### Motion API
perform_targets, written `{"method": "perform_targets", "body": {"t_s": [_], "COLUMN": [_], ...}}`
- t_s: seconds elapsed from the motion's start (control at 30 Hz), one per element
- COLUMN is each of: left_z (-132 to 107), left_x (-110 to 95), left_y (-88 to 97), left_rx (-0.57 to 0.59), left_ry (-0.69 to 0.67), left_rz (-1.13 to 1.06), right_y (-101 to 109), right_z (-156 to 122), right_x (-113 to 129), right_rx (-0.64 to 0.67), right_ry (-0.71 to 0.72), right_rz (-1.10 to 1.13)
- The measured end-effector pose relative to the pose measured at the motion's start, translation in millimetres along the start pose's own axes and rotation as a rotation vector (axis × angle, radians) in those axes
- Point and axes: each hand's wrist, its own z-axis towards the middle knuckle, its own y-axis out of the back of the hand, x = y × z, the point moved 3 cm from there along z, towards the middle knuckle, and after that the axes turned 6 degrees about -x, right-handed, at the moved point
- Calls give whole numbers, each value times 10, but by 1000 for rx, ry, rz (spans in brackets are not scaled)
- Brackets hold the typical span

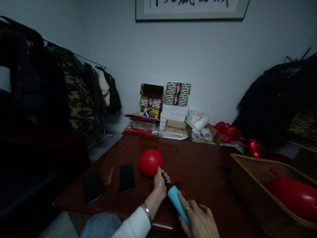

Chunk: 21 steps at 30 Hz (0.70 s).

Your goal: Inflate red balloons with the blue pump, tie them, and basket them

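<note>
Head view, single frame. Dark brown desk (208,165) fills the lower middle. Left hand (160,183), white sleeve and a bracelet at the wrist, sits just below centre. Its fingers are curled shut and pinch the neck of the red balloon (150,162) where it meets the black tip of the blue pump (176,200). The balloon is partly inflated and rests on the desk at 11 o'clock from this hand, touching it. The pump lies tilted, its tip towards 11 o'clock and its tail towards 5 o'clock. Right hand (199,222) at the bottom edge is wrapped closed around the pump's lower end, with a ring on one finger. A small dark item (180,185) lies just beside the pump at 1 o'clock; too blurred to identify. At 9 o'clock from the left hand lies a black phone (126,178), then a pink strip (110,175), then a second phone (92,187); all are flat on the desk and apart from each other. At 3 o'clock, a wicker basket (247,180) holds a larger red balloon (294,195). At 12 o'clock, beyond the desk's far edge, stacked boxes (174,105) stand against the wall, with a plastic bag (197,120) and red ribbon (226,131) to their right. Coats (74,96) hang at 10 o'clock.
</note>
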Motion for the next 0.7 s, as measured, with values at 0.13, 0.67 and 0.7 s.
{"method": "perform_targets", "body": {"t_s": [0.13,0.67,0.7], "left_z": [-6,73,85], "left_x": [17,-79,-79], "left_y": [5,18,24], "left_rx": [1,-10,-10], "left_ry": [2,-21,-22], "left_rz": [24,34,29], "right_y": [-60,-129,-133], "right_z": [27,-62,-88], "right_x": [65,55,50], "right_rx": [49,8,6], "right_ry": [-35,1,6], "right_rz": [14,-1,-4]}}
